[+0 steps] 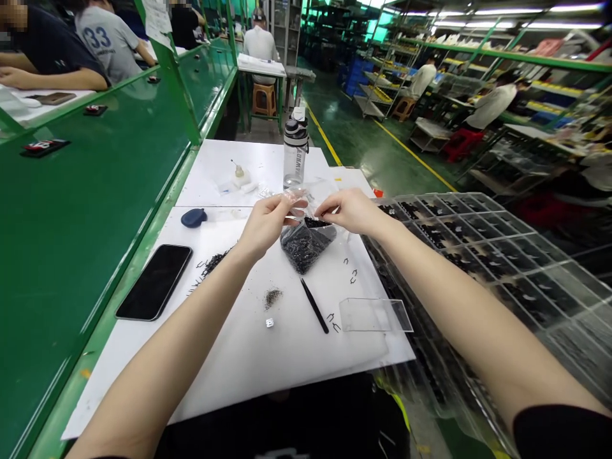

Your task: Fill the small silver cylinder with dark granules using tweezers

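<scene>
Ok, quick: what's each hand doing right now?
Left hand: closed, pinching the top of the clear plastic bag of black parts.
Right hand: closed, pinching the same bag's top edge.

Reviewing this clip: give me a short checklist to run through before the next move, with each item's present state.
1. Clear plastic bag of black parts gripped: ok, left hand and right hand pinch its top.
2. Bag mouth sealed: cannot tell, glare on the film hides it.
3. Black tweezers within reach: ok, lying on the white sheet, untouched.
4. Sheet free of strays: not ok, loose black parts lie scattered beside the left forearm.
5. Compartmented clear tray in place: ok, beside the sheet's right edge.
</scene>
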Motion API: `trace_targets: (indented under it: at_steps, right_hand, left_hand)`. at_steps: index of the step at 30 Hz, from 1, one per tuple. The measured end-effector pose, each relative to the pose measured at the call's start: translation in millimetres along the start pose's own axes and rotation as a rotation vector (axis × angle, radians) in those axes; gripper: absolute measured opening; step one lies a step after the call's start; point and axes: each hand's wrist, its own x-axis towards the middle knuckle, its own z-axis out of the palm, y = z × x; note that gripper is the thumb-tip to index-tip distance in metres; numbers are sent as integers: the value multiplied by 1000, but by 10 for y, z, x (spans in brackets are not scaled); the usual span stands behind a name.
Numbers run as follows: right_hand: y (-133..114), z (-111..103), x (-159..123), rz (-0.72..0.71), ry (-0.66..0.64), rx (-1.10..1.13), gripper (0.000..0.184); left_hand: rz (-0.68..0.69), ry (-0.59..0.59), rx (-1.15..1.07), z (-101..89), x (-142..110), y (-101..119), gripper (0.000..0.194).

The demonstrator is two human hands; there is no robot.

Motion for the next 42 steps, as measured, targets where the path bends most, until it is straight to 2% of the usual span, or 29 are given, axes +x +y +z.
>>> trace_targets:
  at_steps: [5, 7, 10, 12, 14, 15, 18, 22, 26, 35, 42]
  right_hand:
    - [53, 24, 39, 32, 1, 36, 22]
    - [15, -21, -17, 22, 20, 44, 17]
    - [-86, -193, -287, 5, 75, 42, 9]
    - [-112, -318, -563, 19, 107, 52, 19]
    - [-57, -376, -832, 58, 19, 71, 32]
    - [2, -366, -939, 78, -75, 73, 30]
    - [237, -183, -1103, 122, -312, 21, 26]
    - [506, 197, -1103, 124, -295, -83, 37]
    - [635, 421, -1144, 70, -315, -103, 40]
    - [666, 633, -1295, 131, -273, -112, 24]
    - [578, 638, -1254, 229, -272, -71, 25]
  left_hand:
    - [1, -4, -21, 19, 30, -56, 46]
    - [2, 2, -7, 13, 29, -59, 45]
    - [16, 7, 49, -36, 23, -23, 46]
    - [26, 3, 102, -92, 20, 9, 47]
    - [29, -5, 149, -142, 19, 29, 46]
    - [29, -7, 166, -157, 20, 34, 46]
    - [28, 0, 205, -143, 14, 27, 47]
    - [41, 2, 295, -54, -27, 7, 45]
    - [56, -8, 383, -41, -67, -23, 48]
    - [50, -12, 410, -27, -74, -59, 51]
    - [43, -22, 380, -16, -86, -55, 50]
